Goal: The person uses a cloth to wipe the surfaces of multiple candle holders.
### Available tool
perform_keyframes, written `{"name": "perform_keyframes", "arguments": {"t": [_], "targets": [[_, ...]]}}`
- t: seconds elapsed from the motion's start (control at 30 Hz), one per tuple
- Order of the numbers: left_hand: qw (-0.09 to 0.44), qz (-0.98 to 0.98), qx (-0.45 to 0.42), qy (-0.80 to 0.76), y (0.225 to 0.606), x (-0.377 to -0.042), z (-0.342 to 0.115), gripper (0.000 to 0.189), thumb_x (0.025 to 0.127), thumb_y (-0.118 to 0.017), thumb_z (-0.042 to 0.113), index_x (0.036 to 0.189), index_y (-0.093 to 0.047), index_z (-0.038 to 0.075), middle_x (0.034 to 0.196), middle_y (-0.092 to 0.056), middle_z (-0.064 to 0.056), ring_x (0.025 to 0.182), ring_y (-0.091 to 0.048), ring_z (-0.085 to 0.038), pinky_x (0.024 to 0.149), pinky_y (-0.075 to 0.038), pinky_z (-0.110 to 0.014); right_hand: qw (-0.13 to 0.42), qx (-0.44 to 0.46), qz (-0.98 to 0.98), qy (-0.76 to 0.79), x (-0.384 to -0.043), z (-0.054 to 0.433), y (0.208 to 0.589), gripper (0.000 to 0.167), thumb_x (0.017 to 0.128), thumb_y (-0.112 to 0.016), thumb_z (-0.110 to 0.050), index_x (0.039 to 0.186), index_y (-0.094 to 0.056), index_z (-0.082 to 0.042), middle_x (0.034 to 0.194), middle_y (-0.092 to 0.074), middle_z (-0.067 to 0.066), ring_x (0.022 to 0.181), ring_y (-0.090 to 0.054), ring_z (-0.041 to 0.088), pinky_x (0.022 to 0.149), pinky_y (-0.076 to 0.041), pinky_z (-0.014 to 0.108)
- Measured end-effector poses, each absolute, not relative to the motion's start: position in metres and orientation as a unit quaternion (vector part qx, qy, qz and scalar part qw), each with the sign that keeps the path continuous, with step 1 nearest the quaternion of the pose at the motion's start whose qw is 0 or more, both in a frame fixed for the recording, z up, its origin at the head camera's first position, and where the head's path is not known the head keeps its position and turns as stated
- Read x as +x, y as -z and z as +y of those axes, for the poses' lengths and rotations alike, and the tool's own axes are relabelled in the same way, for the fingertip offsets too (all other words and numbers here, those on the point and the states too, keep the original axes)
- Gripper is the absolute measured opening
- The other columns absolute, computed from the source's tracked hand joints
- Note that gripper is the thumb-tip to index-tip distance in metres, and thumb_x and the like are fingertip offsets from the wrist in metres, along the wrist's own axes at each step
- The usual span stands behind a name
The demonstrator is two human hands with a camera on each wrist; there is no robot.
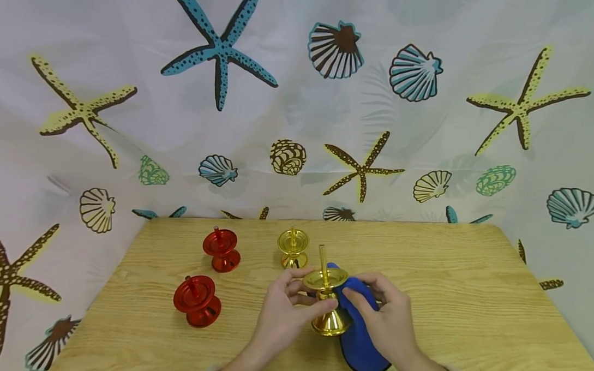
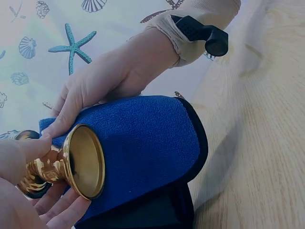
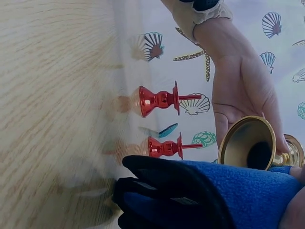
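My left hand (image 1: 292, 306) grips a shiny gold candlestick (image 1: 331, 322) round its stem, thumb in front and fingers behind. The candlestick is upright, raised over the table, with its thin spike pointing up. In the left wrist view the hollow underside of its base (image 2: 87, 162) shows. A folded blue cloth (image 1: 360, 341) with black edging hangs from my right hand (image 1: 387, 313), which pinches it against the candlestick's right side. The cloth's plush face (image 2: 143, 143) fills the middle of the left wrist view; its folded layers show in the right wrist view.
Two red candlesticks (image 1: 222, 250) (image 1: 198, 301) stand on the left of the wooden table (image 1: 458, 289). A second gold candlestick (image 1: 293, 245) stands behind my left hand. A white curtain (image 1: 284, 109) printed with starfish and shells surrounds the table's back and sides.
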State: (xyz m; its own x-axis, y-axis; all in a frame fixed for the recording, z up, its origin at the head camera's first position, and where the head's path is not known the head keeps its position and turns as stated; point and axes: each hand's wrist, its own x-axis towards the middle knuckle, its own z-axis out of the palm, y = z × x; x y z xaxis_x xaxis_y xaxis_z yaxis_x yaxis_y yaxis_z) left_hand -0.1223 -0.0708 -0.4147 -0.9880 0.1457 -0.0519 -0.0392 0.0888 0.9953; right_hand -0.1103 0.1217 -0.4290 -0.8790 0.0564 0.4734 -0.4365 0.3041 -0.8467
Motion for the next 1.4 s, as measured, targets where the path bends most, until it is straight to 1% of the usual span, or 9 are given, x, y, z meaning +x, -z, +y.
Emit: {"name": "perform_keyframes", "arguments": {"t": [0.2,0.37,0.63,0.83,0.93,1.0,1.1,1.3,1.4], "targets": [[0.086,0.734,0.043,-0.673,0.415,-0.122,-0.072,0.068,0.087,-0.088,0.024,0.144,-0.055,0.008,0.116,-0.079,-0.01,0.093,-0.074,-0.018,0.078,-0.059,-0.028,0.197,0.102,-0.774,-0.593,-0.113,0.123,0.429,0.014,0.089,-0.081,-0.004,0.102,-0.075,-0.009,0.095,-0.08,0.006,0.085,-0.074,0.001,0.075,-0.061,0.023],[0.095,0.727,0.038,-0.679,0.415,-0.123,-0.073,0.068,0.086,-0.089,0.022,0.143,-0.055,0.009,0.116,-0.08,-0.01,0.095,-0.074,-0.018,0.08,-0.058,-0.027,0.198,0.113,-0.77,-0.596,-0.113,0.125,0.43,0.015,0.09,-0.08,-0.003,0.102,-0.075,-0.008,0.096,-0.08,0.008,0.086,-0.075,0.001,0.076,-0.061,0.022],[0.061,0.718,0.042,-0.692,0.424,-0.12,-0.08,0.066,0.083,-0.091,0.013,0.139,-0.057,0.012,0.123,-0.079,-0.013,0.098,-0.076,-0.02,0.079,-0.062,-0.026,0.227,0.168,-0.767,-0.576,-0.114,0.138,0.432,0.018,0.089,-0.078,0.005,0.104,-0.074,-0.004,0.096,-0.08,0.014,0.089,-0.075,-0.002,0.073,-0.062,0.02],[0.031,0.716,0.023,-0.697,0.435,-0.12,-0.095,0.065,0.082,-0.089,0.007,0.137,-0.055,0.012,0.125,-0.077,-0.012,0.107,-0.074,-0.022,0.087,-0.064,-0.03,0.22,0.108,-0.798,-0.551,-0.115,0.159,0.423,0.016,0.089,-0.081,-0.002,0.104,-0.076,-0.006,0.093,-0.081,0.013,0.08,-0.073,-0.004,0.063,-0.06,0.019],[0.017,0.721,0.024,-0.693,0.443,-0.121,-0.104,0.065,0.082,-0.089,0.004,0.137,-0.054,0.013,0.125,-0.076,-0.011,0.112,-0.072,-0.022,0.091,-0.063,-0.03,0.201,0.069,-0.81,-0.546,-0.116,0.173,0.418,0.016,0.091,-0.081,-0.007,0.106,-0.076,-0.005,0.096,-0.081,0.014,0.079,-0.073,-0.004,0.064,-0.06,0.02],[0.01,0.725,0.023,-0.688,0.449,-0.122,-0.11,0.064,0.083,-0.088,0.003,0.136,-0.054,0.013,0.126,-0.076,-0.011,0.111,-0.073,-0.021,0.091,-0.063,-0.03,0.185,0.041,-0.818,-0.543,-0.116,0.183,0.415,0.018,0.093,-0.08,-0.01,0.109,-0.076,-0.005,0.1,-0.081,0.013,0.081,-0.073,-0.004,0.067,-0.06,0.019],[0.003,0.737,0.019,-0.676,0.458,-0.123,-0.119,0.064,0.083,-0.088,0.003,0.136,-0.054,0.013,0.125,-0.076,-0.011,0.108,-0.074,-0.02,0.091,-0.063,-0.029,0.156,-0.003,-0.824,-0.545,-0.119,0.198,0.413,0.023,0.095,-0.08,-0.016,0.114,-0.074,-0.004,0.101,-0.081,0.005,0.083,-0.073,-0.005,0.072,-0.06,0.019],[-0.005,0.758,0.009,-0.652,0.474,-0.129,-0.13,0.062,0.083,-0.087,0.003,0.135,-0.053,0.01,0.126,-0.076,-0.013,0.11,-0.074,-0.018,0.093,-0.062,-0.028,0.109,-0.07,-0.821,-0.556,-0.123,0.223,0.413,0.037,0.097,-0.078,-0.027,0.125,-0.07,-0.003,0.095,-0.074,-0.025,0.089,-0.071,-0.009,0.079,-0.058,0.014],[-0.002,0.766,0.006,-0.643,0.481,-0.132,-0.133,0.062,0.083,-0.087,0.002,0.134,-0.053,0.009,0.126,-0.076,-0.012,0.107,-0.074,-0.017,0.091,-0.061,-0.026,0.096,-0.092,-0.812,-0.568,-0.123,0.231,0.412,0.041,0.098,-0.078,-0.028,0.127,-0.069,-0.002,0.091,-0.071,-0.031,0.09,-0.071,-0.009,0.08,-0.058,0.013]]}}
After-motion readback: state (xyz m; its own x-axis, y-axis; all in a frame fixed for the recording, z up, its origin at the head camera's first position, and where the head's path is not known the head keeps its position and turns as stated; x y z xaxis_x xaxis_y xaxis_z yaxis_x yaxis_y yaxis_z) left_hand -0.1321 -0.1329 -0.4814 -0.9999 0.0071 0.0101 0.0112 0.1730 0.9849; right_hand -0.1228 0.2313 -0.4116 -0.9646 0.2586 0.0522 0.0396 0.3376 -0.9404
